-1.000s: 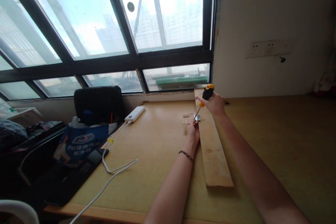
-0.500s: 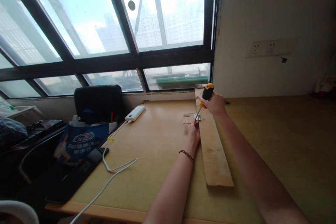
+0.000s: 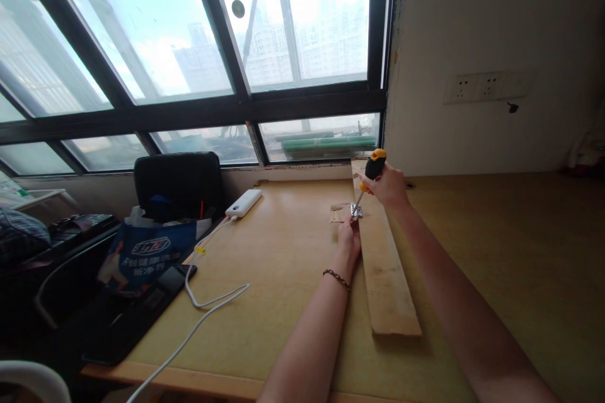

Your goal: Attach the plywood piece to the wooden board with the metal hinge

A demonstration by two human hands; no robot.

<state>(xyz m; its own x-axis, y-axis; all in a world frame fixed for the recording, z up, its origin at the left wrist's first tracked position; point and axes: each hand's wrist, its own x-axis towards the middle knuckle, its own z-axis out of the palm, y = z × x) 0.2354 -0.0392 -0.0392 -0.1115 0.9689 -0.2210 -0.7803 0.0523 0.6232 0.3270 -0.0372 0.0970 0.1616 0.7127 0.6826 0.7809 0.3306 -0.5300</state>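
Observation:
My right hand [image 3: 388, 186] is wrapped round the black-and-yellow handle of a screwdriver [image 3: 375, 167]. Its shaft slants down and left to a shiny metal hinge [image 3: 356, 210] at the left edge of a long wooden board [image 3: 385, 277]. Close below the hinge, my left hand [image 3: 348, 240] is closed, its fingertips by the screwdriver's tip; whatever they pinch is too small to make out. A small wooden piece [image 3: 337, 213] lies on the hinge's left side, partly behind my left hand.
The board lies lengthwise on a yellowish table [image 3: 283, 302]. To the left are a white power bank [image 3: 243, 203] with a white cable [image 3: 208, 306], a dark flat object [image 3: 146, 312], a blue bag [image 3: 146, 258] and a black chair [image 3: 177, 186]. A window and wall stand behind.
Hardly anything differs. Both hands, the screwdriver and the board keep their places, and the whole view has shifted very slightly.

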